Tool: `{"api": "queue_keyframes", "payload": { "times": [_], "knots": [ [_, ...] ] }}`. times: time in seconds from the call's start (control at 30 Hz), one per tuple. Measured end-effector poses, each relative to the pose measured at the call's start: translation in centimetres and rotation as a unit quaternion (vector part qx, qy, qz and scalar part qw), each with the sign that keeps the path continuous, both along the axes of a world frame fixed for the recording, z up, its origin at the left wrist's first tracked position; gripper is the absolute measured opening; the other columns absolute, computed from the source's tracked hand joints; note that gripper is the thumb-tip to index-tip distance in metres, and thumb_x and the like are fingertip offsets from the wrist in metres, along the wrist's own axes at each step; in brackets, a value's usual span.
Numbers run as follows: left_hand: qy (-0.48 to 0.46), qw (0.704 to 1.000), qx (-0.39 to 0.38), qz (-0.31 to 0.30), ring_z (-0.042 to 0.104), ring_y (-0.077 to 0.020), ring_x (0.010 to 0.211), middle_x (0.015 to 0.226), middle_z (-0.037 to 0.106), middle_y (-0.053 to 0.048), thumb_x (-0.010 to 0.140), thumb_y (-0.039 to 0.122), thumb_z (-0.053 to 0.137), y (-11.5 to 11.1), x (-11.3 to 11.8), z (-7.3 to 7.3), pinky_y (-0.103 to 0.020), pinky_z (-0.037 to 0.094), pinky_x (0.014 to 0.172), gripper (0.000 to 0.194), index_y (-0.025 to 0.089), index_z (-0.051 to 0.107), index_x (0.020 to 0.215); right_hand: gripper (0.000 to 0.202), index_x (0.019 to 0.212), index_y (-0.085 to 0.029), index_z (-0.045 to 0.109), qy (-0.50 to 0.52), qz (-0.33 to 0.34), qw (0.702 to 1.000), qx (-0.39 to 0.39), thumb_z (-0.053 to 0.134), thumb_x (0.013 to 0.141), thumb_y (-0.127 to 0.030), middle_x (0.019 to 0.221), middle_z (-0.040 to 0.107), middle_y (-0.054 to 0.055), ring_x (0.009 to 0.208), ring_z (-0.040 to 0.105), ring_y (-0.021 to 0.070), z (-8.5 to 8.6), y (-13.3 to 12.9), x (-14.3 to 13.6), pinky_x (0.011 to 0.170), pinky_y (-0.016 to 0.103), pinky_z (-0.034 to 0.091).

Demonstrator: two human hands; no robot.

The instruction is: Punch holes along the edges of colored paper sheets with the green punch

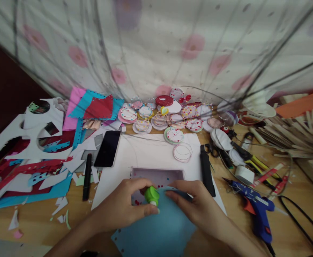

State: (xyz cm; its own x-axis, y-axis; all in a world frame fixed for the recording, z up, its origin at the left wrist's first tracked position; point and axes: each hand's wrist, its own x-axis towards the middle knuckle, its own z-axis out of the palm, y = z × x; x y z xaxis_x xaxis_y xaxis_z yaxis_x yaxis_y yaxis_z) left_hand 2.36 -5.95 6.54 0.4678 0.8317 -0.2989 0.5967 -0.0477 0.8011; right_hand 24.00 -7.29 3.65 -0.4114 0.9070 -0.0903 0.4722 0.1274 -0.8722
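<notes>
My left hand (129, 205) grips a small bright green tool (152, 196) with a white part, between thumb and fingers. The tool sits at the upper edge of a light blue sheet (156, 232), which has dark dots along its lower left side. My right hand (196, 200) pinches the top edge of the same sheet, just right of the tool. Behind the hands, a shallow pale purple box (158, 172) with small red hearts lies on a large white sheet (145, 150). Its near part is hidden by the hands and the blue sheet.
Cut paper scraps (51, 178), a phone (107, 149) and a black pen (87, 177) lie left. Small decorated paper hats (175, 135) line the back. At right are a black cutter (206, 171), scissors (212, 150), pliers (255, 164), a blue glue gun (255, 207) and wooden sticks (301, 132).
</notes>
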Motion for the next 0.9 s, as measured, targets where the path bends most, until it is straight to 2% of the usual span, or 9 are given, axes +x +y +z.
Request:
{"api": "queue_keyframes", "payload": {
  "times": [0.13, 0.33, 0.63, 0.73, 0.8, 0.83, 0.9],
  "knots": [
    [-0.001, 1.0, -0.005, 0.016, 0.059, -0.0186, 0.087, 0.088, 0.067, 0.0, 0.072, 0.03, 0.073, 0.0, -0.1, -0.1, -0.025, 0.044, 0.079, 0.023, 0.02, 0.067, 0.091, 0.023, 0.082, -0.021, 0.071, -0.008, -0.017, 1.0, 0.022, 0.053, 0.091, -0.031, 0.074, 0.071, -0.001, 0.065, 0.059, 0.0142, -0.3, 0.0, -0.1, 0.057, 0.022, 0.042],
    [0.005, 1.0, 0.002, 0.028, 0.059, -0.0194, 0.089, 0.09, 0.068, 0.0, 0.071, 0.031, 0.073, 0.0, -0.1, -0.2, -0.026, 0.045, 0.08, 0.024, 0.021, 0.067, 0.092, 0.022, 0.083, -0.021, 0.071, -0.019, -0.005, 1.0, 0.015, 0.052, 0.092, -0.029, 0.073, 0.071, -0.001, 0.065, 0.06, 0.014, -0.3, 0.2, -0.3, 0.058, 0.021, 0.041],
    [0.008, 0.999, 0.035, 0.005, 0.06, -0.0186, 0.086, 0.088, 0.068, -0.001, 0.078, 0.031, 0.067, -0.3, 0.2, -0.8, -0.025, 0.044, 0.077, 0.015, 0.019, 0.064, 0.087, 0.023, 0.082, -0.021, 0.071, -0.012, -0.006, 1.0, 0.006, 0.051, 0.091, -0.026, 0.072, 0.07, -0.001, 0.064, 0.06, 0.0132, -0.6, 0.0, -0.4, 0.058, 0.021, 0.042],
    [0.017, 0.999, 0.041, -0.002, 0.06, -0.0183, 0.084, 0.086, 0.066, -0.001, 0.079, 0.029, 0.066, -0.3, 0.4, -1.1, -0.026, 0.044, 0.076, 0.014, 0.018, 0.062, 0.087, 0.025, 0.083, -0.02, 0.071, -0.025, -0.011, 0.999, 0.018, 0.051, 0.091, -0.03, 0.073, 0.071, 0.001, 0.066, 0.062, 0.0154, -0.4, 0.2, -0.1, 0.06, 0.022, 0.044],
    [0.02, 0.999, 0.047, -0.011, 0.059, -0.0177, 0.08, 0.083, 0.065, -0.001, 0.079, 0.026, 0.065, -0.2, 0.7, -1.0, -0.026, 0.043, 0.073, 0.011, 0.017, 0.061, 0.084, 0.021, 0.093, -0.02, 0.071, -0.031, 0.0, 0.999, 0.017, 0.058, 0.087, -0.036, 0.084, 0.073, 0.002, 0.076, 0.065, 0.0187, 0.2, 0.6, 0.1, 0.068, 0.025, 0.047],
    [0.02, 0.998, 0.051, -0.017, 0.059, -0.0177, 0.08, 0.082, 0.065, -0.001, 0.079, 0.025, 0.064, -0.1, 0.8, -1.0, -0.026, 0.043, 0.073, 0.01, 0.018, 0.061, 0.084, 0.026, 0.101, -0.021, 0.069, -0.029, 0.012, 0.999, 0.011, 0.066, 0.081, -0.038, 0.092, 0.073, 0.003, 0.083, 0.066, 0.0206, 0.6, 0.8, 0.2, 0.074, 0.027, 0.048],
    [0.018, 0.998, 0.059, -0.031, 0.06, -0.0185, 0.083, 0.086, 0.067, -0.001, 0.078, 0.022, 0.064, 0.1, 1.0, -0.7, -0.027, 0.044, 0.075, 0.012, 0.018, 0.062, 0.088, 0.054, 0.115, -0.023, 0.063, -0.009, 0.049, 0.999, -0.009, 0.08, 0.066, -0.04, 0.108, 0.07, 0.003, 0.098, 0.064, 0.0235, 1.2, 1.5, 0.1, 0.086, 0.029, 0.047]
  ]
}}
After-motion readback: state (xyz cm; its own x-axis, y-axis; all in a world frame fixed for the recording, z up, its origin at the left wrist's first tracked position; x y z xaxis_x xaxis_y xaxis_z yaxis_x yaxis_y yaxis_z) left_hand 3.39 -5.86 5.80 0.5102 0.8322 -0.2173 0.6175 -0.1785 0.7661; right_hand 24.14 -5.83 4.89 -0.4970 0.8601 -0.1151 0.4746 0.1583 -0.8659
